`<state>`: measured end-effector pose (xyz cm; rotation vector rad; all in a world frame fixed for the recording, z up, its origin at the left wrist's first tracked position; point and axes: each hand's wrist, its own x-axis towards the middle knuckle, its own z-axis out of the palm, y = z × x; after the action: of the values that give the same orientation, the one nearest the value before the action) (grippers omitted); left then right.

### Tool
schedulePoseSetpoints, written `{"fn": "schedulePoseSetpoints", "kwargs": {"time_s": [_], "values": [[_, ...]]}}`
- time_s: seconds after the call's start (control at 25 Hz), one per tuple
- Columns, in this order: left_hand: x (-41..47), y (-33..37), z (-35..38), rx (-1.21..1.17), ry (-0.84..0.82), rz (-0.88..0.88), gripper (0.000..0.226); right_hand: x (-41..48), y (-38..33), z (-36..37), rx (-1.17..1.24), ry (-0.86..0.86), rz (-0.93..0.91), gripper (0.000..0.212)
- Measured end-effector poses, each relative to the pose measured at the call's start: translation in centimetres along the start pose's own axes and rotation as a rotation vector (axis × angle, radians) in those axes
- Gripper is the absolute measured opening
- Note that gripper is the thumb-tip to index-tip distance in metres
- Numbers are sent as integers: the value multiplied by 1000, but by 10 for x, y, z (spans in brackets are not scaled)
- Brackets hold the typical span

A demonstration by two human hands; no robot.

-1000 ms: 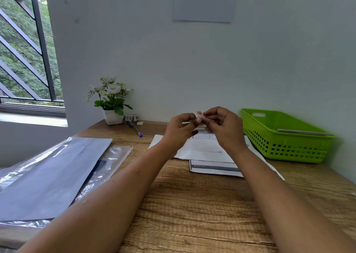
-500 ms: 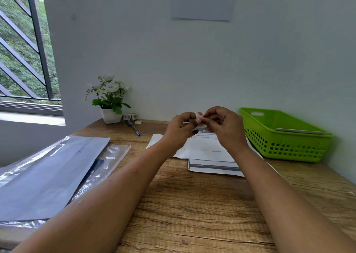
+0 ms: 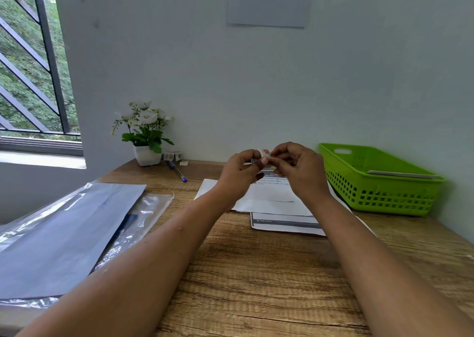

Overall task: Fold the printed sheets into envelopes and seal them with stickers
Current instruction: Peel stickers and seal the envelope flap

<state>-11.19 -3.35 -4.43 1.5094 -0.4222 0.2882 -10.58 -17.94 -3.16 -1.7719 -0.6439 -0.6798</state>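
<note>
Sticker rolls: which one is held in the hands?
The sticker roll pinched between left hand and right hand, above the printed sheets; the other roll lies beside the flower pot.

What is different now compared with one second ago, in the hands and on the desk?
No visible change. The left hand and right hand still pinch the small sticker roll between them above the printed sheets. The green basket and pen stayed put.

No wording can be read: the printed sheets [image 3: 277,198] on the surface show dark header bars and small lines, the sticker roll [image 3: 264,152] red marks, all too blurred.
</note>
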Motion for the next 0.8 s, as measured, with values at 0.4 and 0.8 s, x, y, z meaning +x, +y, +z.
{"fn": "schedulePoseSetpoints", "kwargs": {"time_s": [0.4, 0.8], "values": [[3, -6, -2, 34, 3, 7, 12, 4, 4, 1, 4, -14, 5, 8], [4, -5, -2, 12, 33, 2, 10, 1, 4, 2, 77, -1, 37, 9]]}}
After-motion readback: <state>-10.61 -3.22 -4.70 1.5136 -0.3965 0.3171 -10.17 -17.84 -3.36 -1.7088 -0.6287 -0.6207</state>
